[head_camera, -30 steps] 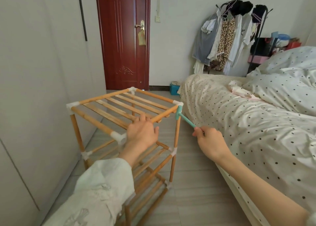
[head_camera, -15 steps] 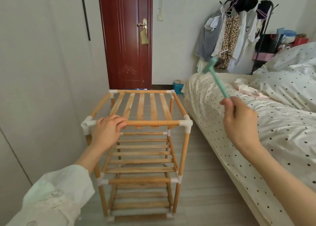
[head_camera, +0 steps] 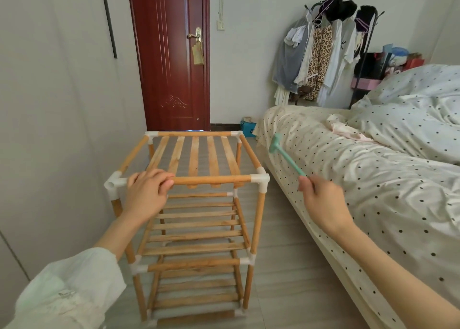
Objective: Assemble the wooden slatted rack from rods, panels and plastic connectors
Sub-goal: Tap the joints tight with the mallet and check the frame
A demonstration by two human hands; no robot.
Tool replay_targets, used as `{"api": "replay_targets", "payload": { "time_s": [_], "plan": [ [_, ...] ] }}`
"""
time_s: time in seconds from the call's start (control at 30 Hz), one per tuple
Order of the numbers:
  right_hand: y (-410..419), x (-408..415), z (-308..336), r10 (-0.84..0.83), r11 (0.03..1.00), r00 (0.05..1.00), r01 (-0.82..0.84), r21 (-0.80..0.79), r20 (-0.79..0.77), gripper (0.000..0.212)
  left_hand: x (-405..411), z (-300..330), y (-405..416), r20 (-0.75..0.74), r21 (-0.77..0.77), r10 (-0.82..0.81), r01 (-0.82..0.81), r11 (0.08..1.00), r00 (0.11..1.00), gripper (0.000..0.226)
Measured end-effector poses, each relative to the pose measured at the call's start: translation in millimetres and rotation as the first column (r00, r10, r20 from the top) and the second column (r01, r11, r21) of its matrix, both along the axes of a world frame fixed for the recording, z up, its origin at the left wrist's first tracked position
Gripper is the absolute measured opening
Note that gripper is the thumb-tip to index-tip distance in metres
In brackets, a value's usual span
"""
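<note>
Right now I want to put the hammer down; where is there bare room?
Free: the top slats beyond the left hand; the floor strip between rack and bed; the near bed sheet. Crowded: the rack's front rod, gripped by the left hand.

What you cannot see

Your left hand [head_camera: 146, 191] covers part of the rack's [head_camera: 199, 204] front top rod; your right hand [head_camera: 321, 199] hides the mallet's [head_camera: 286, 158] handle end; the bed [head_camera: 373, 179] runs off-frame.
</note>
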State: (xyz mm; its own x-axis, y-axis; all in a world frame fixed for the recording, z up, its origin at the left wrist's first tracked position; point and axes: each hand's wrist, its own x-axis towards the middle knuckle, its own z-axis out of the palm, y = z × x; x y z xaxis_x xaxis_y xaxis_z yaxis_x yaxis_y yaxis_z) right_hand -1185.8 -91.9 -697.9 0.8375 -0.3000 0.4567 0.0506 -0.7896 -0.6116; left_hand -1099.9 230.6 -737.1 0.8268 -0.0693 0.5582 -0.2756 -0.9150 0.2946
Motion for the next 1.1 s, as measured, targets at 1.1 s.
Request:
{"api": "replay_targets", "payload": {
  "time_s": [1.1],
  "plan": [
    [-8.7, -8.5, 1.8, 0.000, 1.000, 0.995, 0.002, 0.012, -0.102, 0.039, -13.6, 12.2, -172.3, -0.303, 0.068, -0.178, 0.208, 0.976, 0.936, 0.060]
  ]
}}
